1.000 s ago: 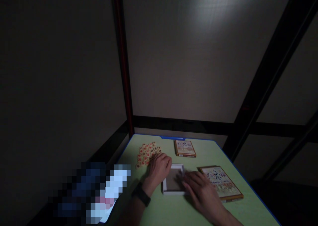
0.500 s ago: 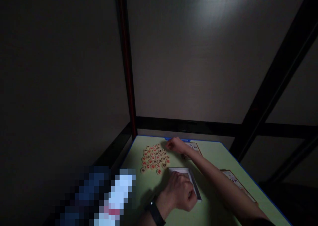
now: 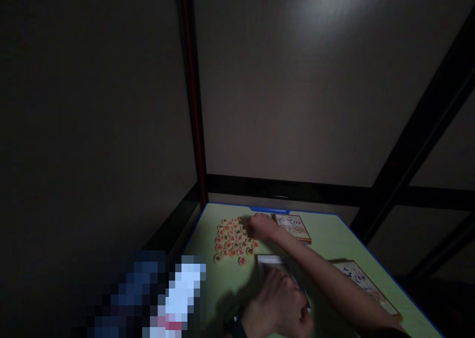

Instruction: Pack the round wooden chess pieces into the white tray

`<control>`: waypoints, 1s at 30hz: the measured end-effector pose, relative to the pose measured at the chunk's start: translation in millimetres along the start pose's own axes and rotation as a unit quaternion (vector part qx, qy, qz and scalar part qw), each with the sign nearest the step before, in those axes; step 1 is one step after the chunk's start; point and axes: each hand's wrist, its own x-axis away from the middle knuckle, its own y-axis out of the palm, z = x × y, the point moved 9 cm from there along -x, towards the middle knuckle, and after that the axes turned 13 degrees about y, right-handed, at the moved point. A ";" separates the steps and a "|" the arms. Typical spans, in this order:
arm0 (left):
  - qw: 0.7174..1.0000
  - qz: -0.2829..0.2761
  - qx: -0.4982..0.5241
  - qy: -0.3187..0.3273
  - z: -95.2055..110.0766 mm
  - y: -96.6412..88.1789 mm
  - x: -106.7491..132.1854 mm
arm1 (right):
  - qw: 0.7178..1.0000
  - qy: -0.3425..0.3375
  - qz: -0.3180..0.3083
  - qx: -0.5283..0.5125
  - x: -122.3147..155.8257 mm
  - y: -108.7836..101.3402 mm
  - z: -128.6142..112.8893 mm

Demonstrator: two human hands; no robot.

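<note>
Round wooden Chinese chess pieces (image 3: 232, 239) with red and black characters lie face up in a close cluster on the pale green table (image 3: 211, 298). At the cluster's right edge, my right hand (image 3: 261, 226) is closed with its knuckles up, and its fingertips cover part of the pieces. Whether a piece is between those fingers is hidden. Nearer to me, my left hand (image 3: 280, 301), with a dark watch (image 3: 235, 320) on its wrist, is closed over an open white-rimmed box (image 3: 274, 260). What it holds, if anything, cannot be made out.
A printed box or lid (image 3: 293, 226) lies behind my right forearm. Another printed panel (image 3: 365, 283) lies at the table's right side. Dark wall panels (image 3: 289, 105) stand close behind and to the left. A blurred-out patch (image 3: 178, 293) covers the lower left.
My right hand has come down slightly toward me, onto the right edge of the pieces. My left hand sits lower in view, still closed over the box. The whole view has shifted slightly.
</note>
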 end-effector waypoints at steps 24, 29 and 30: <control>1.000 -0.005 -0.009 -0.017 -1.6 -4.7 0.2 | 0.994 -0.070 0.002 -0.085 9.5 -31.0 1.0; 1.000 -0.004 0.000 -0.018 -1.7 -2.4 1.6 | 0.991 -0.090 -0.013 -0.093 14.7 -22.2 -2.5; 1.000 -0.007 0.001 -0.017 -1.3 -2.3 1.6 | 0.991 -0.098 -0.017 -0.092 16.4 -18.5 -5.5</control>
